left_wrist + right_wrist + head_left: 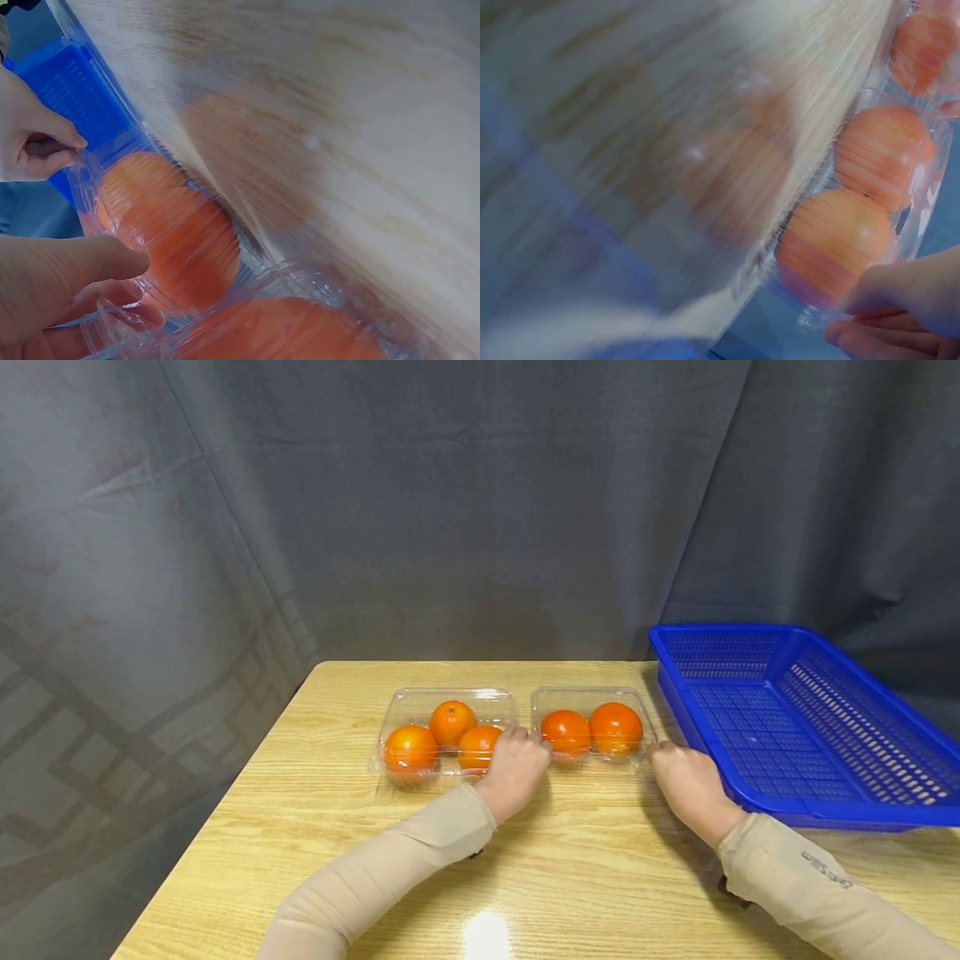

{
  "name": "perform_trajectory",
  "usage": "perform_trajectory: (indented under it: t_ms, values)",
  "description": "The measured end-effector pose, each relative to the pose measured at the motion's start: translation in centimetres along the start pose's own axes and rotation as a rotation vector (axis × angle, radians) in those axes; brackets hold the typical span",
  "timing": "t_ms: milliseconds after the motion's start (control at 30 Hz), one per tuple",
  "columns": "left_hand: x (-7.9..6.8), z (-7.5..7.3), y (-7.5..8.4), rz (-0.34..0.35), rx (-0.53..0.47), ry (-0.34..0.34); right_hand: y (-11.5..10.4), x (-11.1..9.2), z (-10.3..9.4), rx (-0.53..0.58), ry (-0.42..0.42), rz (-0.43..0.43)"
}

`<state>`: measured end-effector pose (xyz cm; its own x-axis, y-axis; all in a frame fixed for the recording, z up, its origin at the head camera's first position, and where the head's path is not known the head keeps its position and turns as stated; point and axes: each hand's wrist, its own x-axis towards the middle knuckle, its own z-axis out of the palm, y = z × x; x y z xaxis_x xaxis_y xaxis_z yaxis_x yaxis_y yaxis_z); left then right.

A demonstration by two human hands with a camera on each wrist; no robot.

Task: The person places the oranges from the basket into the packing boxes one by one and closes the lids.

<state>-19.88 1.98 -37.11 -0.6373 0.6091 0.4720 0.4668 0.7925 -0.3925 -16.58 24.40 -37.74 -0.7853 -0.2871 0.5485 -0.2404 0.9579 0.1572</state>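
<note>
On the table, a clear plastic fruit box (592, 695) contains two round orange-red fruits (616, 728). My left hand (516, 774) grips its near left corner, the thumb (120, 259) against the plastic. At the near right corner, my right hand (693, 789) pinches the box edge between thumb (885, 286) and fingers. A second clear plastic box (480, 695) stands just left of it with three oranges (452, 722) inside. The left hand partly covers that box's near right corner and one orange. Fingertips of both hands are partly hidden in the head view.
A blue plastic basket (693, 718) stands on the right side, close beside the right hand and forearm. The wooden table (300, 827) ends at a far edge before a dark grey curtain (480, 527).
</note>
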Motion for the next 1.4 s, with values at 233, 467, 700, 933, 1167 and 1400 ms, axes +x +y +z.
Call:
perform_trajectory:
  t_ms: [233,467,700,933,1167,1400]
  values:
    - [0.04,0.04,0.06,0.001,0.005,0.010,0.09,-0.04,-0.01,-0.003,0.015,-0.015]
    - [0.14,0.06,0.09,0.002,0.028,0.054,0.21,0.10,-0.15,0.008,-0.024,-0.009]
    - [0.28,0.36,0.11,0.015,0.062,0.075,0.15,0.11,-0.25,0.013,-0.038,0.000]
    - [0.29,0.65,0.29,0.031,0.117,0.125,0.11,0.14,-0.24,0.012,-0.030,0.002]
    - [0.31,0.60,0.56,0.031,0.116,0.084,0.08,0.16,-0.31,0.013,-0.032,0.000]
    - [0.43,0.76,0.81,0.026,0.129,0.086,0.01,0.08,-0.36,0.013,-0.028,-0.002]
